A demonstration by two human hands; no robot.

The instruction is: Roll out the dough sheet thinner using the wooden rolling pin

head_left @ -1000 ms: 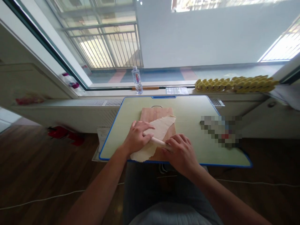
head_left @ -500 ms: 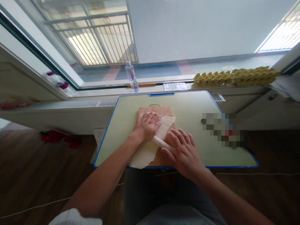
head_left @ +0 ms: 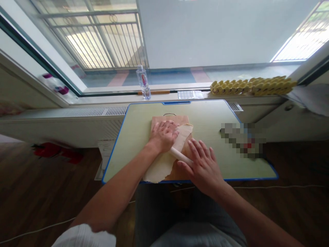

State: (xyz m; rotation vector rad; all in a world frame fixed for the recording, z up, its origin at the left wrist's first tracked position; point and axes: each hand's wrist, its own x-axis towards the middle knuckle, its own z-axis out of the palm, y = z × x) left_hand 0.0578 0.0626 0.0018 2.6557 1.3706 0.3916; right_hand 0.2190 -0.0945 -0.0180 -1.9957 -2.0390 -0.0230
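A pale rolling pin [head_left: 181,156] lies slantwise across a thin sheet of dough [head_left: 159,168]. My left hand [head_left: 164,134] rests over the pin's upper-left end, palm down with the fingers stretched forward, and hides that end. At the lower-right end, my right hand [head_left: 205,166] presses with its palm, fingers spread and thumb apart. Under the dough is a wooden cutting board [head_left: 177,119] with a metal handle at its far edge. The dough's near end hangs over the board's left side and reaches the table's front edge.
The board lies on a light green folding table [head_left: 210,113] with a blue rim. A blurred-out object [head_left: 243,140] is at its right. On the windowsill stand a clear plastic bottle [head_left: 144,82] and yellow egg trays [head_left: 252,85]. A red object [head_left: 55,152] lies on the floor at left.
My hands and the rolling pin have shifted slightly forward and right over the dough. The whole view has turned a little.
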